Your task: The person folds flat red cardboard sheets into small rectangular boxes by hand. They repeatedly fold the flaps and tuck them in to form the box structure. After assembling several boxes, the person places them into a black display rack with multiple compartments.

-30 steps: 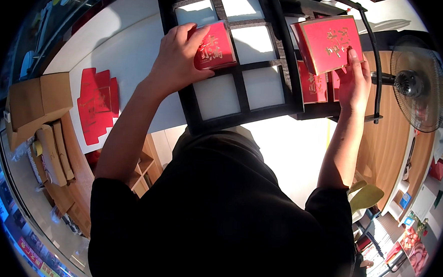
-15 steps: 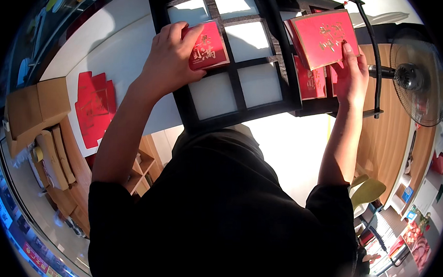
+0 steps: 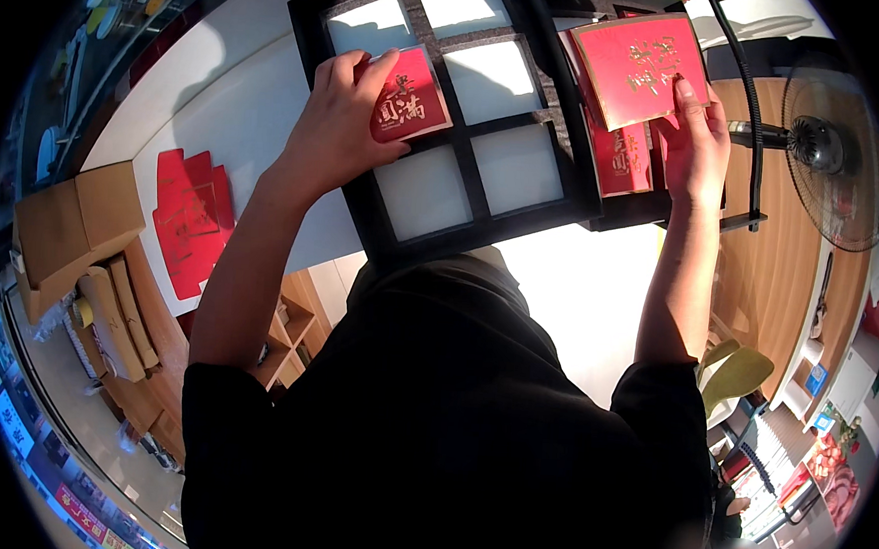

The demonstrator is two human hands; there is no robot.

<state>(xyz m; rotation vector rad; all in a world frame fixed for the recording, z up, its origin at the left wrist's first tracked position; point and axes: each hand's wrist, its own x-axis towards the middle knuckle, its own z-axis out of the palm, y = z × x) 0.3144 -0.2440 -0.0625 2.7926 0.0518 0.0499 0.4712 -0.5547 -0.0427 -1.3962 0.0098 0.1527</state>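
My left hand [image 3: 340, 115] grips a small red box [image 3: 414, 94] with gold print, its fingers and thumb on opposite edges. The box is over the black grid frame [image 3: 467, 129], whose square cells show white panels. At the right, my right hand [image 3: 696, 154] holds a larger flat red packet [image 3: 630, 61] with gilt edges, thumb on its front; its thickness is hard to judge. Beneath that packet, more red boxes [image 3: 624, 170] sit in a second black holder [image 3: 630, 213], partly hidden by the packet and my hand.
Flattened red cardboard [image 3: 194, 222] lies on the white table [image 3: 253, 136] at the left. Open brown cartons [image 3: 75, 216] stand beyond it. A fan [image 3: 814, 145] and a black bent arm [image 3: 751, 112] are close on the right. A green chair [image 3: 737, 375] is farther back.
The packet in my right hand has tilted and shifted slightly left, uncovering less of its side. My left hand keeps its grip on the small box with little movement.
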